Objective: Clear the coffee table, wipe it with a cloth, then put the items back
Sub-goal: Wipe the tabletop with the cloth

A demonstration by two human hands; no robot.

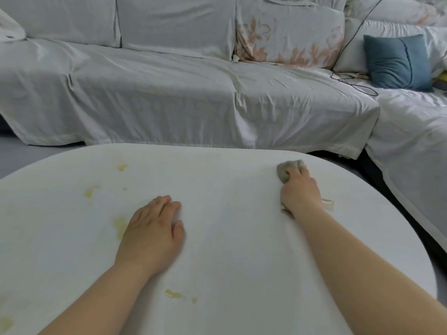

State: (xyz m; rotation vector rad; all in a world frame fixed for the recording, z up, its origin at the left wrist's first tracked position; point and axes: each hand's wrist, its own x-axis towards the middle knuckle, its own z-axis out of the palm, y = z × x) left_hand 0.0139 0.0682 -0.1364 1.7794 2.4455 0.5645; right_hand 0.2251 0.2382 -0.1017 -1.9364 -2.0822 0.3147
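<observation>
Right hand (300, 193) grips the cloth (287, 169) at the coffee table's (229, 163) far right, while the flat, relaxed left hand (154, 228) lies beside the yellow stains (120, 227).

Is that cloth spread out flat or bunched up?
Bunched up: the cloth is a crumpled wad gripped in the right hand, pressed against the table.

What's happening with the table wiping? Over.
Right grip holds cloth, far right of table. Left grip flat on table. Yellow stains left and near, not wiped.
</observation>
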